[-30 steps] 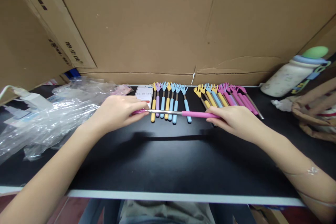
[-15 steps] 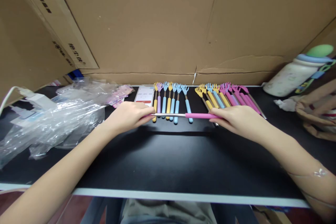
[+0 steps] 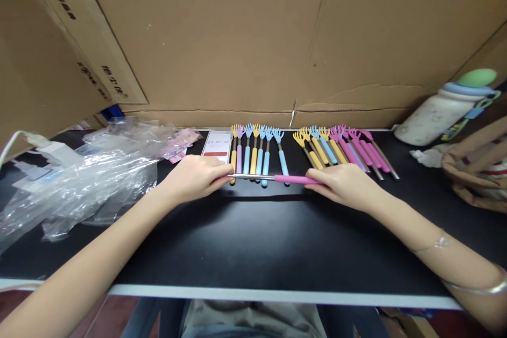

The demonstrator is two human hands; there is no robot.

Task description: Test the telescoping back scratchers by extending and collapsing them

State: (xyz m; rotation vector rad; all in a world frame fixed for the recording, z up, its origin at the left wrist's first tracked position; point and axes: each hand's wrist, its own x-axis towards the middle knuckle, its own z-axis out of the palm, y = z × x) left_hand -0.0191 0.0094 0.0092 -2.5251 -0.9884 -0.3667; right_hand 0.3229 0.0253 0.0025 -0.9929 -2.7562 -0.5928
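Observation:
A back scratcher (image 3: 295, 179) with a pink grip and a thin metal rod is stretched level between my hands, above the black table. My left hand (image 3: 198, 177) pinches the rod's left end, its fingers closed. Around the pink right end, the fingers of my right hand (image 3: 343, 185) are closed too; both ends are hidden inside the hands. Just behind the rod lies a row of back scratchers (image 3: 260, 157) in yellow, purple and light blue. Another group of back scratchers (image 3: 340, 148), yellow, blue and magenta, lies beyond my right hand.
Crumpled clear plastic bags (image 3: 99, 169) and a white charger (image 3: 55, 150) cover the left side. A phone (image 3: 216, 145) showing a timer lies behind my left hand. At right are a white bottle (image 3: 431, 116) and a brown bag (image 3: 471, 169). Cardboard (image 3: 222, 37) walls the back.
My right hand and the pink grip have shifted left, and slightly less metal rod shows between the hands. My left hand stays almost in place.

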